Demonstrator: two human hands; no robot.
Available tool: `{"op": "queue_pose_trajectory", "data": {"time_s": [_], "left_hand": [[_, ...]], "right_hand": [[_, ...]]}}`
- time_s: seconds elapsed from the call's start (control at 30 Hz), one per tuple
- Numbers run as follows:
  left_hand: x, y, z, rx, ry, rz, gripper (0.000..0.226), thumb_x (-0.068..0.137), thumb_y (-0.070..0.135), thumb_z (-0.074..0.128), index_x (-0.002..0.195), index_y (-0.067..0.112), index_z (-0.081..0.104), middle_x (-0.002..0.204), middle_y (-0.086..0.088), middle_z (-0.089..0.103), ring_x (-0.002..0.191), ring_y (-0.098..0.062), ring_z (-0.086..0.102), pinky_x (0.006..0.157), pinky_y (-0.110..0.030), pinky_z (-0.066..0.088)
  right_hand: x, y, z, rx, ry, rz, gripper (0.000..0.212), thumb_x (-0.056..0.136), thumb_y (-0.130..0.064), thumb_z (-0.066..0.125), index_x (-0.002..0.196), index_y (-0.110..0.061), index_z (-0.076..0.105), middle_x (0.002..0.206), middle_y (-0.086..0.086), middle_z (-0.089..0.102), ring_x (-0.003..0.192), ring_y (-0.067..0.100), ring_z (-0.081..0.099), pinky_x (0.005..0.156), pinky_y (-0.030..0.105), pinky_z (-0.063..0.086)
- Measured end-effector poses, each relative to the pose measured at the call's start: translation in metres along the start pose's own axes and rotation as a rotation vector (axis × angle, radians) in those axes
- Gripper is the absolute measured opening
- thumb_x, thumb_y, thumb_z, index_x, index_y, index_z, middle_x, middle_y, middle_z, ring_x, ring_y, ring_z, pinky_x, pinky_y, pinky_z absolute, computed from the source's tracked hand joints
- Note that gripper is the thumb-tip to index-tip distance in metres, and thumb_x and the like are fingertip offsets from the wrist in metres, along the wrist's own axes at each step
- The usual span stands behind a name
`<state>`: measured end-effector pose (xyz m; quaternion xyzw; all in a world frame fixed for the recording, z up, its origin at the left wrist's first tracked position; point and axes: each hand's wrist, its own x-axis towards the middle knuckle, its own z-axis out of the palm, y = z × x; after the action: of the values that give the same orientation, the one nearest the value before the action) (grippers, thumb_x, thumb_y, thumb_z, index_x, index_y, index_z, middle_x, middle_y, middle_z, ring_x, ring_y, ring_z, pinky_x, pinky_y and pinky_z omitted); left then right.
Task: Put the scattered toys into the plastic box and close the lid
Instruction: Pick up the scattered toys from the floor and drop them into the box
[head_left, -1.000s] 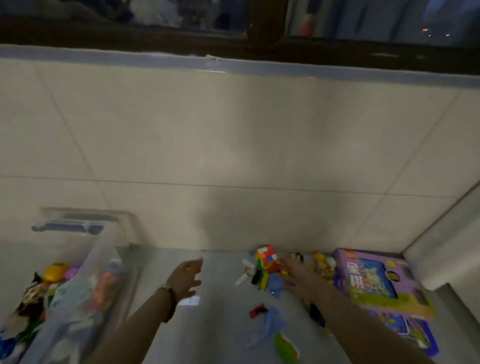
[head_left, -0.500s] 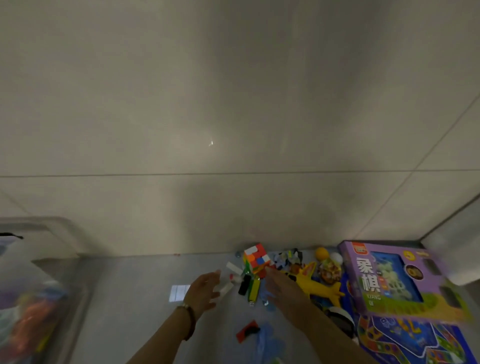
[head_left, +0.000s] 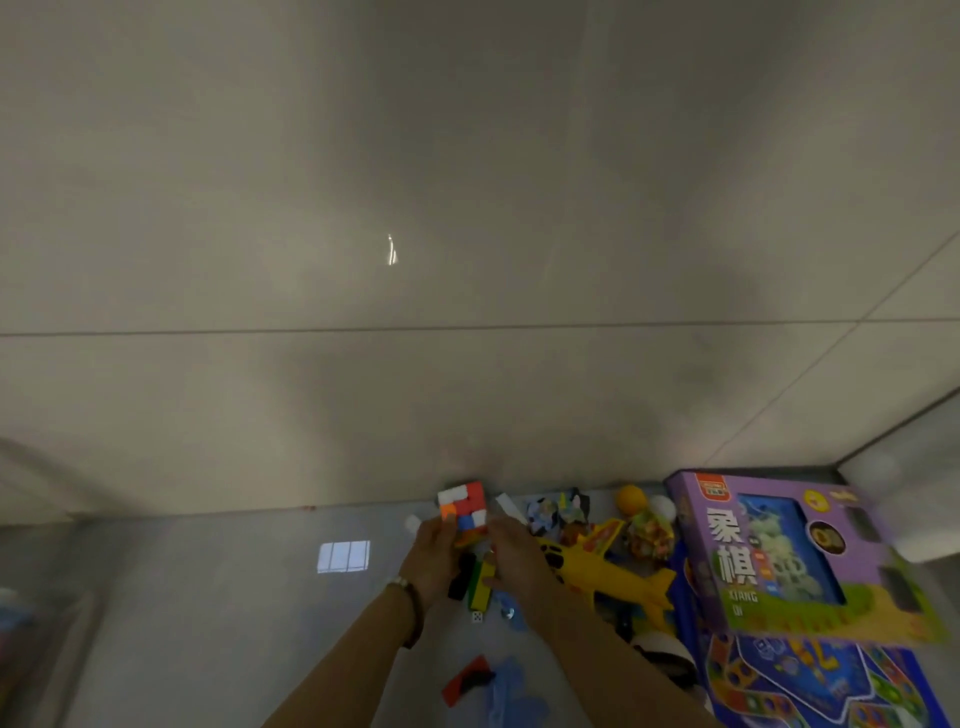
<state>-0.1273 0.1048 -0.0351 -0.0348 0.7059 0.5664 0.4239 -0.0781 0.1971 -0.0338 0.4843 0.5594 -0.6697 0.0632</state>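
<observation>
Puzzle cube sits on floor against wall. Left hand and right hand flank it closely; cannot tell whether either grips. Judged light, rigid, smooth-faced: take opposite flat faces.

The left hand and right hand, held apart half a second ago, are now drawn together, and the multicoloured cube is shifted leftward and touched between both hands' fingertips.

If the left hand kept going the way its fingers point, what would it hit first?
Probably the multicoloured cube, just ahead of the left hand by the wall; whether they touch is too blurry to tell.
</observation>
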Motion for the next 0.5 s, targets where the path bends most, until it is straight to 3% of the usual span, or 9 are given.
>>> {"op": "queue_pose_trajectory", "data": {"time_s": [0.07, 0.13, 0.2, 0.27, 0.37, 0.43, 0.5], "left_hand": [[0.003, -0.003, 0.002, 0.053, 0.061, 0.047, 0.020, 0.100, 0.034, 0.034, 0.106, 0.017, 0.041, 0.105, -0.011, 0.057, 0.098, -0.026, 0.057, 0.092, -0.039, 0.047], [0.002, -0.002, 0.006, 0.054, 0.109, 0.092, 0.021, 0.098, 0.034, 0.038, 0.106, 0.015, 0.032, 0.093, -0.005, 0.055, 0.084, -0.020, 0.056, 0.072, -0.031, 0.049], [0.000, 0.002, 0.007, 0.008, 0.169, 0.125, 0.025, 0.096, 0.032, 0.045, 0.101, 0.013, 0.030, 0.084, -0.006, 0.053, 0.069, -0.016, 0.051, 0.055, -0.023, 0.043], [0.000, 0.006, 0.006, -0.053, 0.203, 0.119, 0.031, 0.092, 0.029, 0.053, 0.101, 0.012, 0.029, 0.082, -0.011, 0.054, 0.063, -0.019, 0.049, 0.049, -0.024, 0.043], [-0.002, 0.004, 0.004, -0.194, 0.152, 0.042, 0.049, 0.084, 0.031, 0.067, 0.116, 0.008, 0.039, 0.095, -0.015, 0.064, 0.077, -0.025, 0.062, 0.069, -0.036, 0.055], [-0.005, 0.000, 0.008, -0.215, 0.085, 0.030, 0.050, 0.084, 0.032, 0.067, 0.122, 0.006, 0.047, 0.104, -0.018, 0.066, 0.090, -0.031, 0.066, 0.084, -0.044, 0.054], [-0.009, -0.006, 0.011, -0.190, 0.067, 0.026, 0.053, 0.086, 0.030, 0.063, 0.130, 0.007, 0.044, 0.115, -0.019, 0.064, 0.100, -0.034, 0.064, 0.086, -0.043, 0.053]], "right_hand": [[0.000, 0.004, 0.000, -0.037, -0.013, -0.066, 0.014, 0.099, -0.029, 0.041, 0.086, -0.027, 0.046, 0.100, 0.009, 0.055, 0.093, 0.023, 0.056, 0.088, 0.039, 0.048], [-0.002, 0.002, -0.005, 0.006, -0.058, -0.077, 0.010, 0.099, -0.031, 0.042, 0.094, -0.023, 0.047, 0.117, 0.013, 0.053, 0.106, 0.027, 0.055, 0.085, 0.038, 0.051], [-0.009, -0.005, -0.014, 0.079, -0.135, -0.081, 0.019, 0.099, -0.031, 0.042, 0.108, -0.015, 0.046, 0.112, 0.011, 0.054, 0.095, 0.021, 0.058, 0.071, 0.028, 0.051], [-0.010, 0.000, -0.033, 0.040, -0.212, -0.111, 0.028, 0.097, -0.033, 0.046, 0.116, -0.012, 0.048, 0.109, 0.008, 0.057, 0.088, 0.014, 0.059, 0.070, 0.024, 0.051], [-0.013, 0.012, -0.072, -0.008, -0.320, -0.137, 0.056, 0.080, -0.047, 0.066, 0.124, -0.015, 0.051, 0.123, 0.003, 0.057, 0.099, 0.011, 0.060, 0.070, 0.022, 0.054], [-0.014, 0.019, -0.100, -0.025, -0.288, -0.192, 0.043, 0.081, -0.042, 0.066, 0.115, -0.016, 0.057, 0.119, 0.005, 0.059, 0.104, 0.015, 0.060, 0.069, 0.017, 0.052], [-0.014, 0.024, -0.123, -0.088, -0.067, -0.279, 0.030, 0.083, -0.023, 0.068, 0.103, -0.004, 0.056, 0.095, 0.017, 0.058, 0.097, 0.028, 0.061, 0.061, 0.013, 0.050]]}}
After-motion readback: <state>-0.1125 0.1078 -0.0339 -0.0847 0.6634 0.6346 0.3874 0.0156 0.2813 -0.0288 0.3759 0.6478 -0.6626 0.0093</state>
